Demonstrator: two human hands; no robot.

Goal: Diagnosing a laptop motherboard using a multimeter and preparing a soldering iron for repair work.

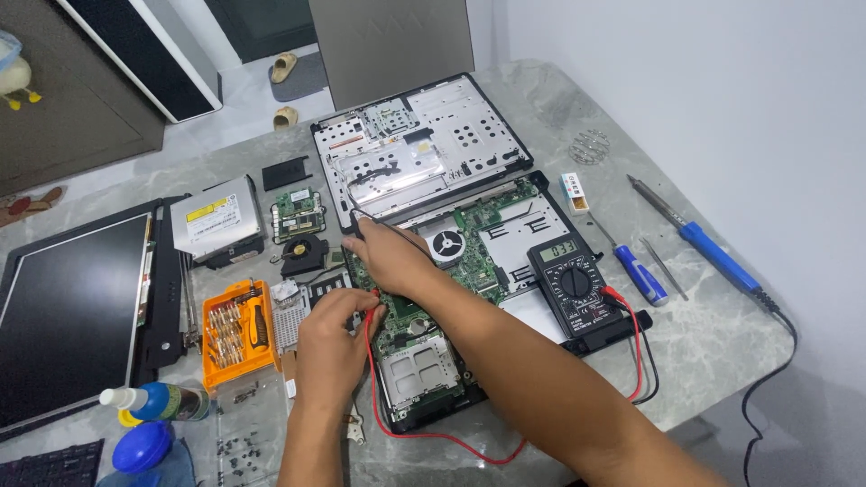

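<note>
A big grey marble table (704, 352) holds an opened laptop. The laptop's base with the green circuit board (469, 261) lies in the middle, and its long side runs from near-left to far-right. Just behind it lies the silver metal cover (424, 144), full of holes. Far to the left sits the dark screen panel (72, 316). A black meter (575, 289) with a round dial rests on the right part of the base, touching it. Red and black wires (424, 436) loop from the meter along the near edge of the board and up to the hands. The left hand (334, 347) is at the near-left edge of the board, with fingers pinched shut on the red probe (372, 311). The right hand (388, 257) reaches farther, across the board, and its fingers are closed on the black probe (358, 225) near the far-left corner. So both tips touch down along the left side of the board, the red one nearer and the black one farther, close together. The left hand is nearer to the orange screwdriver kit (236, 332) beside it. Blue screwdrivers (640, 275) and a blue soldering iron (717, 257) lie well apart on the right.
</note>
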